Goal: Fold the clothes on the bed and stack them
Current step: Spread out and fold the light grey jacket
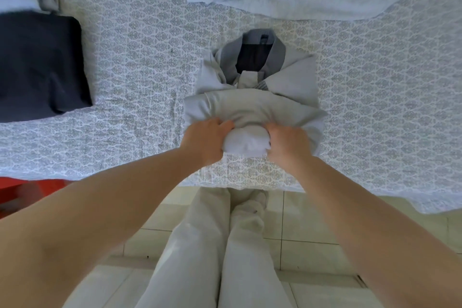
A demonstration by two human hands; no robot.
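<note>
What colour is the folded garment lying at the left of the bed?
The folded dark navy garment is plain, almost black, seen in the head view.

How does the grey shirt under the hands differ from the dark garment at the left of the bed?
The grey shirt is light; the dark garment is navy. The shirt is mid-fold, gripped by the left hand and right hand; the dark garment lies folded and untouched. The shirt's collar shows; the dark garment shows none. Both lie on the bed.

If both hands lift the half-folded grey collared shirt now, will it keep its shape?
Probably not: the grey collared shirt is soft cloth, bunching where the left hand and right hand grip it. Its loose folded layers would likely sag open. It looks light.
</note>
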